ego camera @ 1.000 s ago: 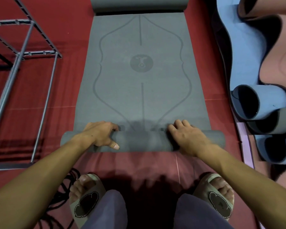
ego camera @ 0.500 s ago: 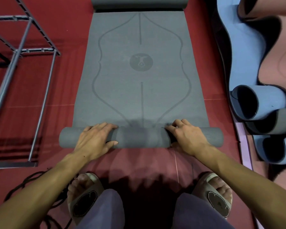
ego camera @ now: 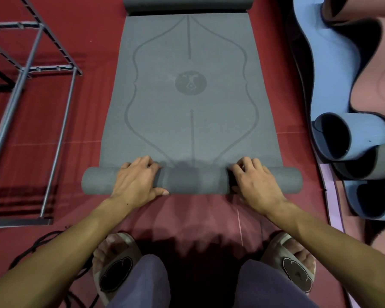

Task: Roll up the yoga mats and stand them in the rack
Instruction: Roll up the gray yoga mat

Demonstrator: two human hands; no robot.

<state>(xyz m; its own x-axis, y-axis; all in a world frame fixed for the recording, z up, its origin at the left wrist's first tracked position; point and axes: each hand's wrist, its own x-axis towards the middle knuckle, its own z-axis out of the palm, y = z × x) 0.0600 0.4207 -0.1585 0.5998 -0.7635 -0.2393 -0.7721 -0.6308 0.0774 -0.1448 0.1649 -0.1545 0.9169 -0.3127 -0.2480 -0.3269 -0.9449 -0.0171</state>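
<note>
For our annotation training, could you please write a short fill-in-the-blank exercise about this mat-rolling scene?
1. Both hands, the left hand and the right hand, rest on the rolled end of the ____ yoga mat.
2. The metal rack stands to the person's ____.
3. The floor under the mat is ____.
4. The circular logo lies on the part of the mat that is still ____.

Missing words: grey; left; red; flat
</note>
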